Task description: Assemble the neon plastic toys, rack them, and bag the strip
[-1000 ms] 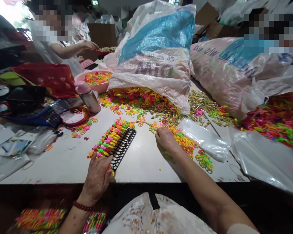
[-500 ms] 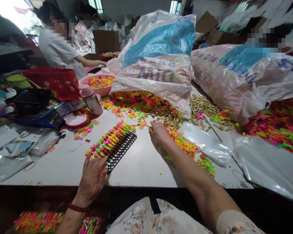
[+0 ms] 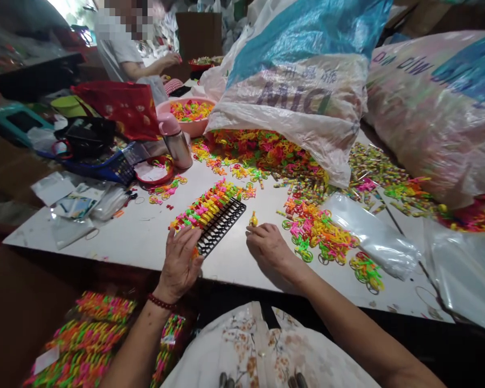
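Observation:
A black slotted rack (image 3: 225,225) lies slantwise on the white table, its far-left side lined with rows of small bright plastic pieces (image 3: 204,207) in pink, yellow, green and orange. At its near end, my left hand (image 3: 181,261) is closed around the edge, fingers over the pieces and thumb at the side. To the right of the rack, my right hand (image 3: 271,247) pinches a small yellow plastic piece (image 3: 253,219) just off its fingertips; the exact kind is too small to make out. Beyond that hand spreads a loose pile of coloured plastic bicycle-like pieces (image 3: 319,229).
A big woven sack (image 3: 295,91) spills more pieces at the back. Clear plastic bags (image 3: 372,237) lie at right. On the left stand a pink-lidded bottle (image 3: 175,140), a red dish (image 3: 153,171) and a blue basket (image 3: 121,164). A co-worker (image 3: 121,48) sits across the table.
My right hand has drawn back from the scattered pieces toward me, now with a small yellow piece in its fingertips. My left hand stays on the rack. The camera view has shifted down and left.

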A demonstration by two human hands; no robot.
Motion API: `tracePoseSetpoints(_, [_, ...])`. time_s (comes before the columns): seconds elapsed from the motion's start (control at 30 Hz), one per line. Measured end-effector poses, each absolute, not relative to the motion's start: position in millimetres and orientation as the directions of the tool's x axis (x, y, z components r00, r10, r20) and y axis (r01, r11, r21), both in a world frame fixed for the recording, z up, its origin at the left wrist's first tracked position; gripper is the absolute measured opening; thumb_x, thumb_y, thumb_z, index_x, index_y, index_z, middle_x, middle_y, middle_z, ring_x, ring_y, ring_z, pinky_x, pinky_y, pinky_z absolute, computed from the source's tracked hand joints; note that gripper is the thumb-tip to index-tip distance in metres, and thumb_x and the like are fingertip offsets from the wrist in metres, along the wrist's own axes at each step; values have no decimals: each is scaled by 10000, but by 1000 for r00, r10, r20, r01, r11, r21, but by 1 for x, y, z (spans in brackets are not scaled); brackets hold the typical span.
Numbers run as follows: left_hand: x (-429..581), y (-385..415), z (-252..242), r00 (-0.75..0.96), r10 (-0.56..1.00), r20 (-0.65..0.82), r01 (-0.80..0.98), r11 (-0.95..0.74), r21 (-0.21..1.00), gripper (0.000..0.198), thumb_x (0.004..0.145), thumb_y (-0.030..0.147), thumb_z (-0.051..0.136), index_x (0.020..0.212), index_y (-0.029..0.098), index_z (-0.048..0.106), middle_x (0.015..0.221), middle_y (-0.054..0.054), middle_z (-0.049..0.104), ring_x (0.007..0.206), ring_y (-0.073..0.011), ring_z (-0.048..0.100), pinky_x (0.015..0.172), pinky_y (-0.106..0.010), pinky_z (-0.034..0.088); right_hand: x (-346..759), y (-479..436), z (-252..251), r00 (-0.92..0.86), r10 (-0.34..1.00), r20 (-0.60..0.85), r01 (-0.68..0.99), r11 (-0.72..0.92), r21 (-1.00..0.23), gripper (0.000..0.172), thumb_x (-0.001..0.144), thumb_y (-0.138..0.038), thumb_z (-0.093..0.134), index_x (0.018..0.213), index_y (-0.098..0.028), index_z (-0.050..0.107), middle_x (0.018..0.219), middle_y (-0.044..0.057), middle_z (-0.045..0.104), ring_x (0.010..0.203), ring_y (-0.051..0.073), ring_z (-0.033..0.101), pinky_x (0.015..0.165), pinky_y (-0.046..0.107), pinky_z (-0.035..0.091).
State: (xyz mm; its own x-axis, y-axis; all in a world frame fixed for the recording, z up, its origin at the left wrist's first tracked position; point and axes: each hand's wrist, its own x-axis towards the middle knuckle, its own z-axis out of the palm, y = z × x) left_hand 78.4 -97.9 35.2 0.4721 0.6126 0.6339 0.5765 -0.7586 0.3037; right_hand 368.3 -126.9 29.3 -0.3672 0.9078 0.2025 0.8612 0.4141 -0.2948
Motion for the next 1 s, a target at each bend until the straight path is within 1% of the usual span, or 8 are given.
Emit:
tracePoseSetpoints(0.07, [79, -99, 35, 460, 617, 638, 572, -756, 319, 511, 947, 318, 436, 1443, 203, 388, 1380, -145, 505, 1325, -280, 438, 1173, -595, 197, 373, -140, 27, -329, 905, 269, 840, 411, -355, 225, 865, -99, 540, 968, -227, 693, 1243, 44, 663, 1026, 237, 517, 929, 419, 346])
tracePoseSetpoints(0.17, [79, -99, 35, 466, 611, 640, 563, -762, 318, 503, 953, 325, 425, 1440, 201, 390, 1371, -144, 510, 1323, -276, 440, 1174, -595, 200, 381, -149, 31, -265, 906, 329, 820, 391, -418, 197, 860, -116, 565, 933, -235, 704, 1127, 41, 711, 1049, 238, 540, 955, 435, 353])
tracePoseSetpoints(0.33, [80, -100, 35, 460, 605, 649, 572, -762, 305, 502, 956, 322, 413, 1441, 197, 388, 1380, -156, 490, 1324, -279, 439, 1173, -596, 200, 384, -152, 39, -89, 965, 247, 862, 199, -466, 161, 918, -210, 533, 1022, -182, 653, 1004, 96, 670, 927, 226, 585, 833, 367, 444])
tracePoseSetpoints(0.43, [80, -101, 35, 457, 611, 646, 576, -757, 309, 496, 961, 333, 398, 1441, 206, 390, 1379, -150, 493, 1329, -277, 434, 1173, -591, 203, 380, -149, 34, 23, 978, 208, 901, 70, -429, 168, 930, -287, 546, 1007, -154, 613, 974, 96, 622, 868, 219, 591, 782, 332, 461])
tracePoseSetpoints(0.57, [80, -101, 35, 457, 617, 641, 578, -754, 313, 496, 967, 347, 387, 1439, 195, 396, 1376, -152, 500, 1332, -277, 429, 1173, -583, 209, 376, -139, 27, 95, 979, 178, 944, -32, -328, 185, 933, -285, 541, 1052, -150, 584, 1088, 116, 567, 865, 215, 584, 730, 309, 448])
tracePoseSetpoints(0.67, [81, -100, 37, 451, 614, 648, 577, -754, 314, 498, 970, 351, 379, 1441, 190, 396, 1371, -154, 507, 1332, -277, 430, 1174, -580, 207, 377, -130, 26, 104, 980, 167, 957, -53, -286, 160, 940, -250, 512, 1046, -151, 579, 1125, 127, 551, 878, 215, 573, 717, 304, 435])
tracePoseSetpoints(0.83, [79, -98, 36, 432, 610, 665, 557, -760, 335, 483, 975, 317, 356, 1435, 177, 406, 1347, -156, 527, 1331, -280, 430, 1166, -590, 217, 388, -112, 26, 109, 958, 264, 967, -41, -251, 166, 942, -215, 466, 1024, -135, 587, 1079, 140, 576, 955, 237, 554, 804, 319, 427])
tracePoseSetpoints(1.0, [79, -94, 30, 422, 588, 690, 545, -772, 326, 468, 984, 309, 338, 1431, 183, 399, 1266, -142, 570, 1284, -252, 473, 1158, -566, 265, 398, -94, 24, 107, 987, 122, 975, -80, -208, 209, 922, -225, 460, 836, -154, 638, 960, 137, 621, 820, 220, 561, 708, 316, 399])
